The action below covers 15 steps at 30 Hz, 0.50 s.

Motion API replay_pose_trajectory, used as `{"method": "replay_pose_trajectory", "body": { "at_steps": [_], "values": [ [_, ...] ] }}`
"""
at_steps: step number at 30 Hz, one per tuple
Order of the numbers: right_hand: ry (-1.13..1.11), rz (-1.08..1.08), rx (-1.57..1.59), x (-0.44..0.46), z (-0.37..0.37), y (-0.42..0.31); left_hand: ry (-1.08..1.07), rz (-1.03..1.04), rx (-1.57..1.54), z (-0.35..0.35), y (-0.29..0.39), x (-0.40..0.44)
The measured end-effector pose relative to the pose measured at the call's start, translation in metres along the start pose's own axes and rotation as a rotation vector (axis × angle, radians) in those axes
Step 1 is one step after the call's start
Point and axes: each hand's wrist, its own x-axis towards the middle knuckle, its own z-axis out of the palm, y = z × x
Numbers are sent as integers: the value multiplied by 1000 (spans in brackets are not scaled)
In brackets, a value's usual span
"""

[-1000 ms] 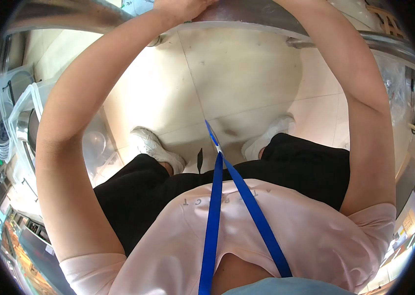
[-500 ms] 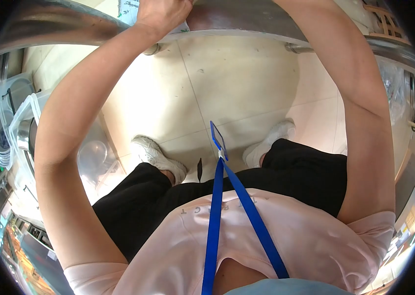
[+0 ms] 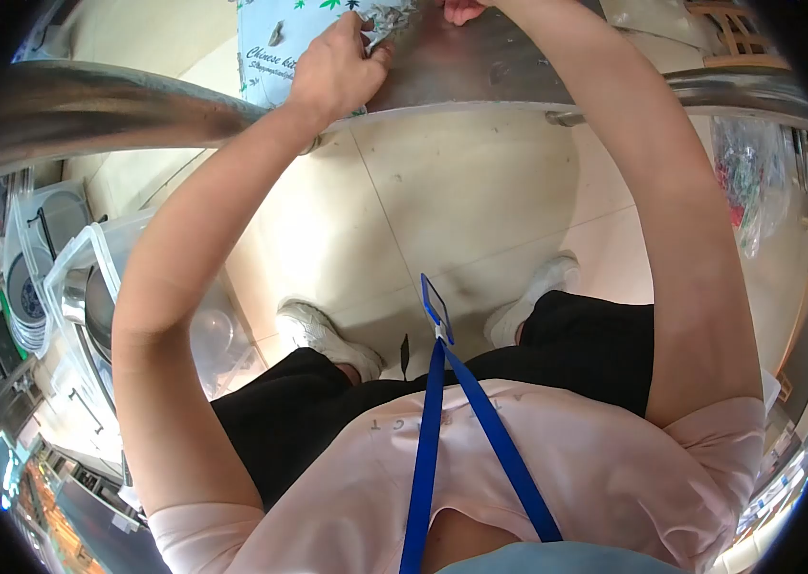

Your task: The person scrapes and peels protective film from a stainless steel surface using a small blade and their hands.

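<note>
At the top of the head view, my left hand (image 3: 342, 69) curls its fingers round the edge of a crumpled grey-and-white wad (image 3: 390, 21), whose kind I cannot make out. Under that hand lies a light blue board or sheet (image 3: 265, 81) printed with green leaves and lettering, with a small grey scrap (image 3: 276, 34) on it. My right hand (image 3: 463, 10) is mostly cut off by the top edge. Its visible fingers are bent inward over the shiny metal tabletop (image 3: 480, 72), and whatever they may hold is out of sight.
A metal rail (image 3: 127, 110) runs along the left, and another rail (image 3: 739, 96) is at the right. Clear plastic bins (image 3: 79, 258) with pans and dishes stand at my left. A clear bag (image 3: 748, 182) hangs at right. A blue lanyard (image 3: 428, 430) dangles from my neck.
The view has tilted up, so more of the table, the printed board and the wad shows. My right hand has come partly into view; my left hand appears lower and farther right.
</note>
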Motion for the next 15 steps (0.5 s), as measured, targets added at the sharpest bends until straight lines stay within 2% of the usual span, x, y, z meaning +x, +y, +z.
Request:
{"method": "replay_pose_trajectory", "body": {
  "at_steps": [3, 4, 7, 8, 11, 15],
  "values": [
    [-38, -53, 45, 33, 14, 19, -80, -26, 82, 1, 8, 4],
    [29, -85, 27, 27, 15, 17, 30, 60, 132, 5, 15, 2],
    [22, -88, -15, 57, 22, 28, -138, 60, 354, 9, 16, 21],
    [30, -57, 75, 51, 22, 25, -160, 97, 406, 9, 10, 29],
    [84, 19, 88, 50, 22, 17, -84, 110, 347, 6, 9, 27],
    [183, -65, 440, 83, 39, 11, 61, 45, 216, 0, -3, 19]
  ]
}}
